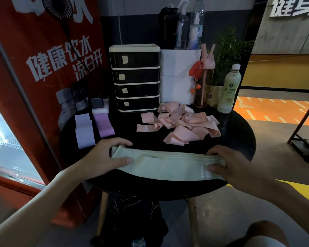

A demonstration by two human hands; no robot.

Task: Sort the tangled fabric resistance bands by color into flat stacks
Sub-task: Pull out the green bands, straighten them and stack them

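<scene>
A flat stack of pale green bands [168,164] lies along the near edge of the round black table [239,136]. My left hand [103,157] grips the stack's left end, thumb on top and fingers curled over the far edge. My right hand [235,166] grips the right end the same way. A tangled heap of pink bands [182,123] sits in the middle of the table. At the left lie a light lavender stack [83,131] and a purple stack [103,124], side by side and flat.
A black drawer unit [135,77] stands at the back, with a white box [178,75], a pink-capped bottle [204,86], a white drink bottle [229,90] and a potted plant [227,56] to its right. A red panel [43,68] rises at the left. A dark bag [132,223] lies under the table.
</scene>
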